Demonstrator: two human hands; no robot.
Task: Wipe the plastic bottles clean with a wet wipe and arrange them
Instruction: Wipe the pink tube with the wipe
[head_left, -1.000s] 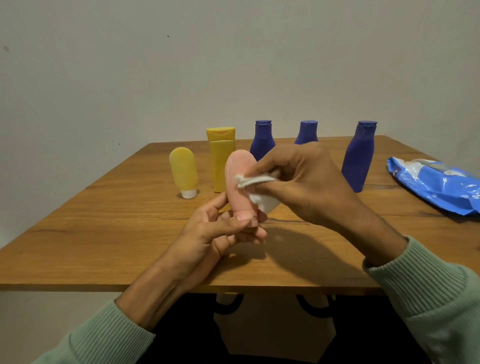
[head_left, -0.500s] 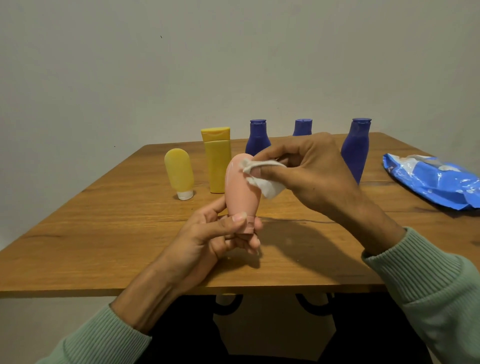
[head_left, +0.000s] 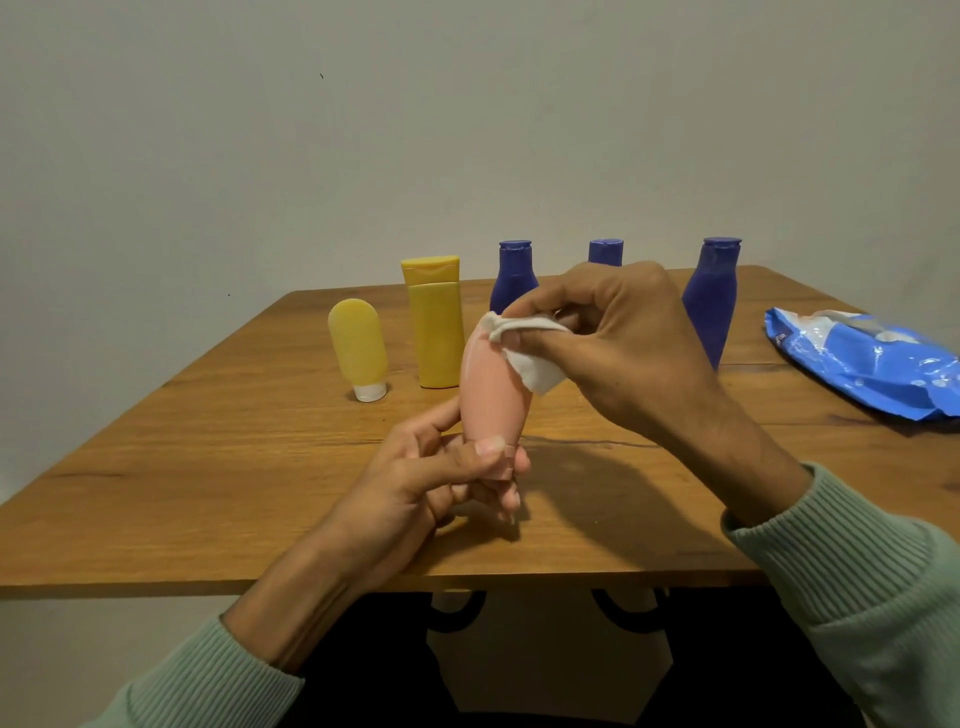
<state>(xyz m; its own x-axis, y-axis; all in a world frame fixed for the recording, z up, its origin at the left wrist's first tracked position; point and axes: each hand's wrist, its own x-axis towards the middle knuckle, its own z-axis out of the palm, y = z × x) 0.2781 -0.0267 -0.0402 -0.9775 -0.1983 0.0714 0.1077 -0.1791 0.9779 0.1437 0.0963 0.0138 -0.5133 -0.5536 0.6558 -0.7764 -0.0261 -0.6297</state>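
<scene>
Pink bottle (head_left: 493, 395) gripped at its base by left hand (head_left: 441, 483), right hand (head_left: 618, 332) pinching white wipe (head_left: 524, 343) against its top

A pink bottle (head_left: 493, 395) meets a white wipe (head_left: 524, 343). At eleven o'clock stand two yellow bottles (head_left: 434, 327); at one o'clock, three dark-blue bottles (head_left: 710, 306). Blue pack (head_left: 862, 369), brown wooden table (head_left: 208, 467).

Wooden table (head_left: 208, 493) carries two yellow bottles (head_left: 434, 332), three blue bottles (head_left: 709, 306); wipe packet (head_left: 862, 364).
</scene>
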